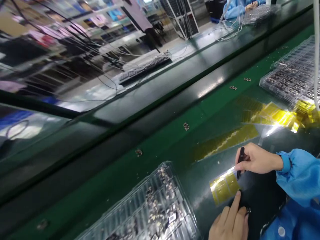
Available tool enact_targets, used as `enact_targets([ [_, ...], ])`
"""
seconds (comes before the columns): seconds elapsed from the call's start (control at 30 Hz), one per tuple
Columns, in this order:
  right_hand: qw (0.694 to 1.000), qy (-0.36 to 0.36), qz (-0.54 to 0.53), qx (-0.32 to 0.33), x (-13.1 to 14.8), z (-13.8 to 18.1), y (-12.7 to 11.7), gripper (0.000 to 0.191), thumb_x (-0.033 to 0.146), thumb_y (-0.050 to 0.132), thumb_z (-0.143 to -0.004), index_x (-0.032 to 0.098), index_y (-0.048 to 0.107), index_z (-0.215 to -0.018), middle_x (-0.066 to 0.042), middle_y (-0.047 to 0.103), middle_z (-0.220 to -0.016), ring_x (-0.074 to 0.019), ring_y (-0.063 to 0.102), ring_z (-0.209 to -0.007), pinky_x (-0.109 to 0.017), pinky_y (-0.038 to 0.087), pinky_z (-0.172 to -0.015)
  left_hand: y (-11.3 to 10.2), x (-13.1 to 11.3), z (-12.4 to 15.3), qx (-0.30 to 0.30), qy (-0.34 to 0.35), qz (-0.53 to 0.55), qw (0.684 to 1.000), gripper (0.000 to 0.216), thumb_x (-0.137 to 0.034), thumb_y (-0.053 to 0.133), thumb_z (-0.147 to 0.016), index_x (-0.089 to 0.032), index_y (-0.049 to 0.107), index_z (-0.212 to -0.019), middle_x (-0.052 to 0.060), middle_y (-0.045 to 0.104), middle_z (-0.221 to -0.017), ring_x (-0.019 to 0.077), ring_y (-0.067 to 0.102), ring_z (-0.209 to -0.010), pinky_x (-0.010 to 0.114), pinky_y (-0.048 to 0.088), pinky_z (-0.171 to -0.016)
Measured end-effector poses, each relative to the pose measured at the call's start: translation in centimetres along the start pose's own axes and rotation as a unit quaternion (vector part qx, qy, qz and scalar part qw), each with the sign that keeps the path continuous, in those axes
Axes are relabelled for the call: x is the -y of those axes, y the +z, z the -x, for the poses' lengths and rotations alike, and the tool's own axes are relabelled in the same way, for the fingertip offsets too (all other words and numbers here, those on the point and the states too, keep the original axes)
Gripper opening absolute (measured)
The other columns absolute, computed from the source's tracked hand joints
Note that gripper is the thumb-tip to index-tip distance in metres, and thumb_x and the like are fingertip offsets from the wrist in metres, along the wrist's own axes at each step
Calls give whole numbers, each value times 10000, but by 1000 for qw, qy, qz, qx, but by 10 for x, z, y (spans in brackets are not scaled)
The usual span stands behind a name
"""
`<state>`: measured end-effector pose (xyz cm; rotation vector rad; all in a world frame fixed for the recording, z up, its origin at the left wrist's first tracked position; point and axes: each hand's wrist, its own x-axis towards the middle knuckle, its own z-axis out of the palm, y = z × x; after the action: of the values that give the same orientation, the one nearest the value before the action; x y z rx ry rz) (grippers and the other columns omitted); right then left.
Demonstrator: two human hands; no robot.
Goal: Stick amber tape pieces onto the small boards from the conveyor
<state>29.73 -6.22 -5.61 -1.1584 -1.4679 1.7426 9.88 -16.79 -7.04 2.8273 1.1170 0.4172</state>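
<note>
My right hand (255, 159), in a blue sleeve, grips black tweezers (240, 163) that point down at the right edge of a small sheet of yellow film labels (223, 188). My left hand (230, 221) is at the bottom, its index finger stretched to the sheet's lower right corner and a small dark spot at that fingertip. The other fingers are curled, and a small metal part (248, 210) shows at their tips, mostly hidden. Behind the sheet lies a longer strip of yellow film (225, 141).
A clear plastic tray (182, 191) of small metal parts stands at lower left. Stacked trays (290, 80) and a pile of yellow film (277, 113) are at right. Single metal parts (186, 126) dot the green belt. Beyond the rail, a person in blue (235, 10) works.
</note>
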Motion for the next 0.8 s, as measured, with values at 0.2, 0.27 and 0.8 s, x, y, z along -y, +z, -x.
enact_targets([
  [0.2, 995, -5, 96, 30, -5, 1, 4, 119, 230, 638, -702, 134, 573, -676, -11, 609, -575, -143, 609, -549, -215, 465, -497, 9, 1, 3, 9, 20, -19, 1000, 105, -122, 511, -794, -160, 605, -824, 146, 638, -1128, 145, 564, -563, 249, 482, -466],
  [0.27, 994, 2, 107, 34, -6, 1, 5, 120, 239, 635, -708, 136, 576, -693, -10, 611, -579, -143, 611, -549, -211, 463, -491, 11, 0, 5, 14, 13, -20, 1000, 100, -118, 522, -789, -155, 604, -833, 153, 634, -1132, 146, 561, -576, 247, 485, -474],
  [0.8, 992, 84, -13, 92, -13, -3, 3, 141, 226, 647, -685, 132, 544, -706, 34, 564, -527, -111, 601, -491, -186, 464, -446, 9, 7, 10, 31, 12, 4, 999, 128, -115, 493, -807, -159, 603, -856, 131, 645, -1122, 132, 537, -570, 244, 490, -513],
])
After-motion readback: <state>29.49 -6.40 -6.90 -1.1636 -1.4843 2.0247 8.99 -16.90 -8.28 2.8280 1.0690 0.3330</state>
